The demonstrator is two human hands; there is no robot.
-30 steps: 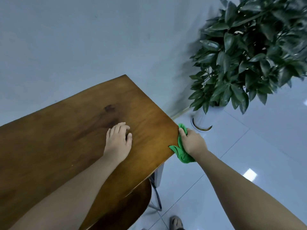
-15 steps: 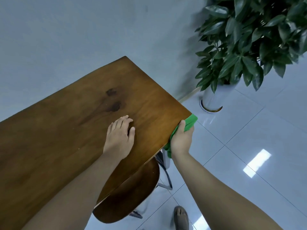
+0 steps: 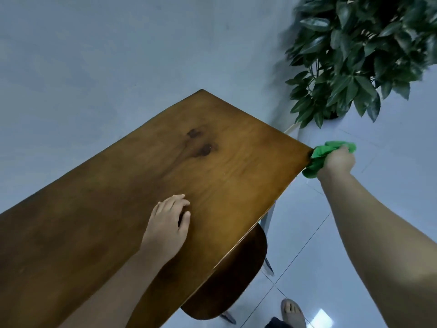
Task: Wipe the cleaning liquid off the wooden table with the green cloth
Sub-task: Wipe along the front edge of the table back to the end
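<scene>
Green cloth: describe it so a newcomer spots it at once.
Find the wooden table filling the left of the view and follow its edge to the corner nearest the potted plant. There the right hand grips the green cloth against that corner. It is bright green and crumpled, unlike the plant's dark leaves.

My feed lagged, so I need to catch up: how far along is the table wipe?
Done: the table top shows no puddles. In hand: the right hand grips the cloth against the table's right corner; the left hand rests on top. Left: two dark patches mid-table, wet or wood grain I cannot tell.
</scene>
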